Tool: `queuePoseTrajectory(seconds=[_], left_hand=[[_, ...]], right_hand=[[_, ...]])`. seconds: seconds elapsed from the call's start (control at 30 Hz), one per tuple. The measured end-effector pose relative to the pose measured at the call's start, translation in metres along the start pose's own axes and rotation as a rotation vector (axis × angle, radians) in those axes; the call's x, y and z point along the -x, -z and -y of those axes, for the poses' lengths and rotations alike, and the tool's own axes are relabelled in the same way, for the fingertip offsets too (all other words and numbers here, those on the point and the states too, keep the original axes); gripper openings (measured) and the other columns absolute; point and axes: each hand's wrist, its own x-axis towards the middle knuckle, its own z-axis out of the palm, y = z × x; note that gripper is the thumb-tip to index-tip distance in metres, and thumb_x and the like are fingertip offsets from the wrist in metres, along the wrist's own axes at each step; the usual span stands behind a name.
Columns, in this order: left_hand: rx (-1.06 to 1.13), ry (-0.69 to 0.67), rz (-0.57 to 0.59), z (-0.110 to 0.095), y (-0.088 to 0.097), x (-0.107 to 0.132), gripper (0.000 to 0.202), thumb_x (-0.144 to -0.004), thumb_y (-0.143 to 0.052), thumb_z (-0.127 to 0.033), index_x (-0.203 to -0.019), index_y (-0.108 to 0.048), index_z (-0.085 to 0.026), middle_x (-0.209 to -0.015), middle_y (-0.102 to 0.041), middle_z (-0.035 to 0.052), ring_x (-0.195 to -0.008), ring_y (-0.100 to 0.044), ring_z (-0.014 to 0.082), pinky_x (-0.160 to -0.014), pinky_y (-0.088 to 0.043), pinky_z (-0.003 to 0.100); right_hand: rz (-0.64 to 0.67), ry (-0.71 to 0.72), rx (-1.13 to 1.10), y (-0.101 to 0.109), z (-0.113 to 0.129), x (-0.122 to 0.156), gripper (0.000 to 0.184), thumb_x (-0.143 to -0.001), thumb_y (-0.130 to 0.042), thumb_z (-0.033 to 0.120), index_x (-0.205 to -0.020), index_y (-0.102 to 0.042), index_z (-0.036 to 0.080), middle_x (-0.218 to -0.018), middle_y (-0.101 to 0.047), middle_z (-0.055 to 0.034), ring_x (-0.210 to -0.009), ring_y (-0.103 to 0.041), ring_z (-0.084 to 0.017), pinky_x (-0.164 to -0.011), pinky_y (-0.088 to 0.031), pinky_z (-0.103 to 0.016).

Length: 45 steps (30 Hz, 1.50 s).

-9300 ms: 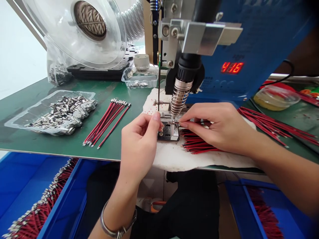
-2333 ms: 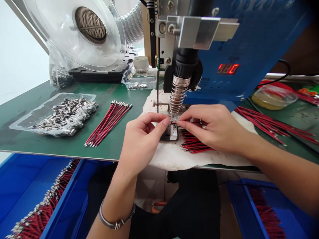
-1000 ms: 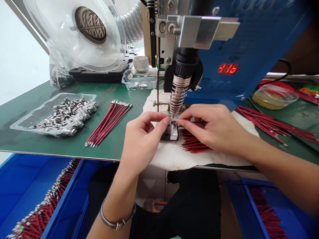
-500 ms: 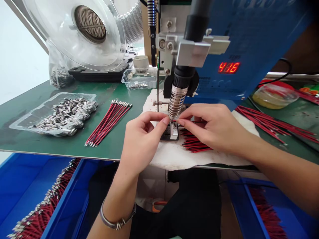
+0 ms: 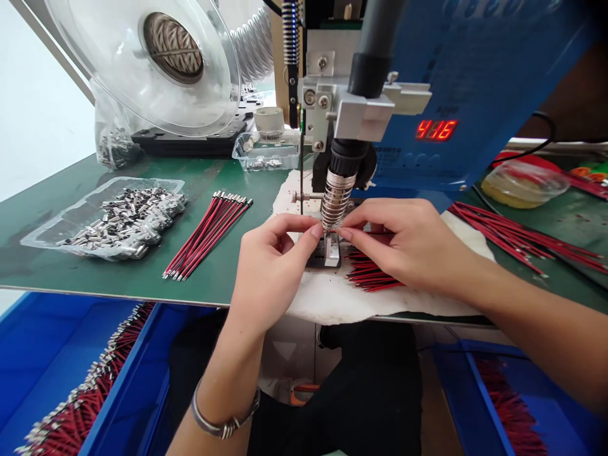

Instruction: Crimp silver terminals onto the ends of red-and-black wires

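Both hands work close together at a small metal fixture (image 5: 332, 252), right by the tip of a spring-sleeved soldering iron (image 5: 339, 190).
Nearest, below the bench edge, a blue bin (image 5: 116, 386) on the left holds metal-capped red-and-black wires, and a cuff bracelet (image 5: 216, 428) circles the left wrist. The left hand (image 5: 278, 269) has thumb and forefinger close together at the fixture; whether they grip anything cannot be told. The right hand (image 5: 403, 234) pinches a red-and-black wire lead (image 5: 380, 237), its end at the fixture, above a wire bundle (image 5: 373, 273) lying on white cloth (image 5: 332, 304). Leftward lie capped wires (image 5: 206, 237), then a clear tray (image 5: 45, 234) of metal sleeves (image 5: 121, 221). Behind stands a blue machine (image 5: 456, 76), its red display (image 5: 436, 130) lit "416".
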Motion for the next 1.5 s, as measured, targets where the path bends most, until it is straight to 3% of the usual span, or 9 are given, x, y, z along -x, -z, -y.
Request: queuePoseTrajectory(seconds=[0.97, 1.2, 1.5], left_hand=[[-0.022, -0.014, 0.01, -0.0003, 0.001, 0.0013, 0.023, -0.082, -0.076, -0.043, -0.089, -0.077, -0.021, -0.088, -0.074, 0.0049, -0.075, -0.063, 0.0158, -0.056, -0.041, 0.023], [0.003, -0.024, 0.034, 0.001, 0.0034, 0.002, 0.021, -0.083, -0.075, -0.039, -0.093, -0.078, -0.021, -0.081, -0.071, 0.0047, -0.067, -0.059, 0.015, -0.055, -0.041, 0.025], [0.048, 0.006, 0.059, 0.0016, 0.004, 0.0026, 0.028, -0.083, -0.074, -0.047, -0.091, -0.077, -0.02, -0.087, -0.073, 0.006, -0.071, -0.061, 0.0156, -0.06, -0.044, 0.026]], right_hand=[[0.01, 0.014, 0.013, 0.0019, -0.0003, 0.0003, 0.013, -0.095, -0.06, 0.024, -0.089, -0.071, 0.019, -0.081, -0.072, -0.0003, -0.071, -0.064, -0.013, -0.065, -0.044, -0.026], [-0.007, -0.007, 0.03, 0.0026, 0.0002, 0.0006, 0.011, -0.094, -0.061, 0.028, -0.093, -0.07, 0.022, -0.084, -0.074, 0.0002, -0.069, -0.065, -0.015, -0.063, -0.046, -0.028], [0.001, 0.076, 0.038, 0.0056, -0.0023, 0.001, 0.012, -0.094, -0.061, 0.023, -0.089, -0.071, 0.02, -0.081, -0.073, 0.0002, -0.067, -0.064, -0.013, -0.062, -0.045, -0.027]])
